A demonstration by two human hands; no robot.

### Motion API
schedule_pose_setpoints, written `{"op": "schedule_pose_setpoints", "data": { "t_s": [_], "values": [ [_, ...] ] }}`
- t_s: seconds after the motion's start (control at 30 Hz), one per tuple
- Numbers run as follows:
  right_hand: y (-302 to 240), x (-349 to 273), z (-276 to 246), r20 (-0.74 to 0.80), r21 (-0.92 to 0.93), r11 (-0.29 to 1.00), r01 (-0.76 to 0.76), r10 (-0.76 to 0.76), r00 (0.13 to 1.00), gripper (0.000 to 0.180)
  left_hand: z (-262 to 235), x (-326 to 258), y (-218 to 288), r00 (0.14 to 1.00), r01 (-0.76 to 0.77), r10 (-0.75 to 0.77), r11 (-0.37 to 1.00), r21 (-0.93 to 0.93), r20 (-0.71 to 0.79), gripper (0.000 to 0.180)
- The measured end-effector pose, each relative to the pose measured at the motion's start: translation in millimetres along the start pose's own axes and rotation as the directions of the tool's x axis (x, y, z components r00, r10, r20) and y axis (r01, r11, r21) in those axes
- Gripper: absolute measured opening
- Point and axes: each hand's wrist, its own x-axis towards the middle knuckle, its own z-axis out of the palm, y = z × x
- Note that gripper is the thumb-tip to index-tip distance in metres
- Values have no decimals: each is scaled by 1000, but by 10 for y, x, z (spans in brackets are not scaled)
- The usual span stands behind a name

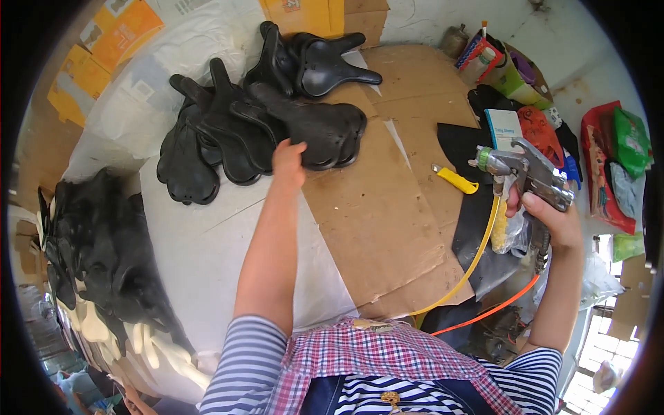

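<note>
My right hand point(550, 216) is wrapped round the handle of a metal spray gun point(529, 169), held up at the right. A yellow hose point(477, 259) and an orange hose point(499, 309) run down from it. My left hand point(288, 160) reaches forward and closes on the near edge of a black saddle-shaped piece point(321, 135), its fingers partly hidden. This smooth piece lies at the right of a pile of similar black pieces point(232, 142). Behind them, more such pieces point(325, 66) rest near the wall.
Cardboard point(377, 214) and a white sheet point(214, 242) cover the table. A yellow box cutter point(455, 180) lies near the spray gun. Black and cream pieces point(104, 242) hang in a heap at the left. Bags, a blue-white box point(503, 128) and a green container point(522, 79) crowd the right.
</note>
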Motion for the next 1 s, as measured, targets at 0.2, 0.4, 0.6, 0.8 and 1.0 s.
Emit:
{"op": "schedule_pose_setpoints", "data": {
  "t_s": [0.2, 0.4, 0.6, 0.8, 1.0],
  "values": [
    [62, -200, -12, -15, -63, 998, 29, -30, 999, 58, 678, 175, -330, 886, 35, 313, 690, 723, -342, 37],
    [162, 68, 105, 178, -111, 994, 4, 16, 984, 52, -58, -521, 10, 970, -217, 221, 975, 53, -98, 48],
    [-86, 227, 491, 195, 149, 969, 196, -223, 955, 45, -1352, -1268, 638, 948, -244, 225, 968, -62, -226, 52],
    [65, 199, 446, 153, -5, 995, 96, -94, 984, 22, -1078, -961, 741, 953, -302, 303, 936, -181, -21, 61],
    [-33, -98, 495, 70, 66, 994, 84, -88, 994, 46, -234, 65, 429, 976, -138, 146, 989, 59, -162, 57]
  ]
}}
